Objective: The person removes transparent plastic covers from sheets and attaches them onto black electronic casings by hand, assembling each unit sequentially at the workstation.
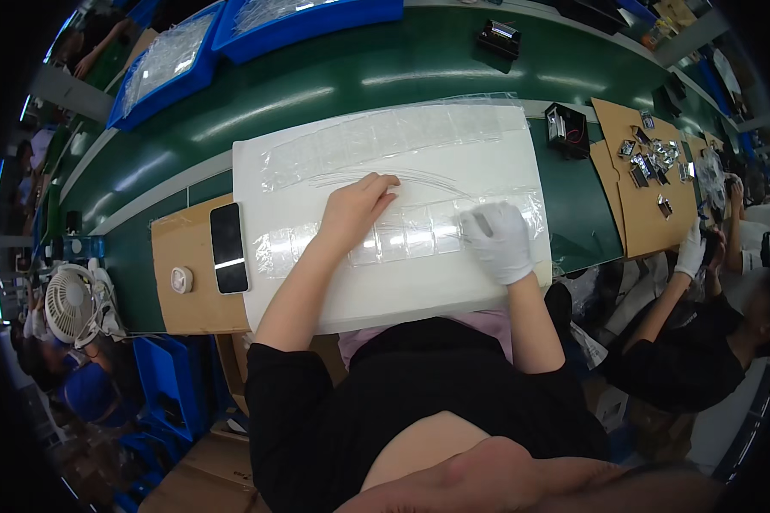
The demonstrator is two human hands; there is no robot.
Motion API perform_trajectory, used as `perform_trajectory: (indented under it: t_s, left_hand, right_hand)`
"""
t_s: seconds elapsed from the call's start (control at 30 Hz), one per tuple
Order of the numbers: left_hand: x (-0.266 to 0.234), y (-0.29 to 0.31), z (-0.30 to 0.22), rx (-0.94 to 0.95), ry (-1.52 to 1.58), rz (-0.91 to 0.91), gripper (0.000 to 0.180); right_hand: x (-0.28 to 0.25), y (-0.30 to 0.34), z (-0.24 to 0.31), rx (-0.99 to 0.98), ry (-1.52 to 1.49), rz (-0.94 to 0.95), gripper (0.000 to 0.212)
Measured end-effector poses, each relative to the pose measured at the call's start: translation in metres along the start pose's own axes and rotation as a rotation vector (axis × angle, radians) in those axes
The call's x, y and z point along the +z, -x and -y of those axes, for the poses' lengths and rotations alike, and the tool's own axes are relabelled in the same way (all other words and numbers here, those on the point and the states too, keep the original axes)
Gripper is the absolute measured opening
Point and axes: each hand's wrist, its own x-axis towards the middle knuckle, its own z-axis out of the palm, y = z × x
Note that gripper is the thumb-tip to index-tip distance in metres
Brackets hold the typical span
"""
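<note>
My bare left hand [359, 209] is over the middle of a white work sheet [342, 312]. Its bent fingers and thumb close on a loose bundle of thin pale strips [428, 181], which fan out on both sides of the fingertips. My right hand [498, 244], in a white glove, rests at the right end of the nearer row of clear plastic pouches [402, 239]. Its fingers are curled together, and what they grip, if anything, is hidden. A second row of clear pouches [385, 141] lies flat beyond the strips.
A phone [228, 248] and a small white roll [181, 280] lie on cardboard at left. Blue trays [167, 68] hold clear pieces at the far left. A black box [567, 131] stands right, beside cardboard [650, 214] with small metallic parts. A co-worker's gloved hand [691, 250] is farther right.
</note>
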Motion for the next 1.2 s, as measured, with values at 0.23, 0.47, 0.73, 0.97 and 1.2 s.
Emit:
perform_trajectory:
  t_s: [0.23, 0.47, 0.73, 0.97, 1.2]
  left_hand:
    - [-0.005, 0.057, -0.022, 0.106, -0.29, -0.27, 0.032]
    - [0.004, 0.114, -0.011, 0.171, -0.3, -0.174, 0.052]
    - [0.009, 0.118, -0.002, 0.166, -0.274, -0.127, 0.057]
    - [0.02, 0.127, -0.003, 0.068, -0.304, -0.202, 0.055]
    - [0.029, 0.136, -0.008, -0.021, -0.36, -0.291, 0.054]
  right_hand:
    - [0.009, -0.055, 0.039, -0.5, -0.231, -0.454, 0.018]
    - [0.016, -0.073, 0.056, -0.418, -0.338, -0.385, 0.024]
    - [0.016, -0.087, 0.07, -0.553, -0.298, -0.27, 0.025]
    - [0.028, -0.106, 0.082, -0.528, -0.315, -0.206, 0.026]
    - [0.021, -0.107, 0.113, -0.608, -0.35, -0.273, 0.02]
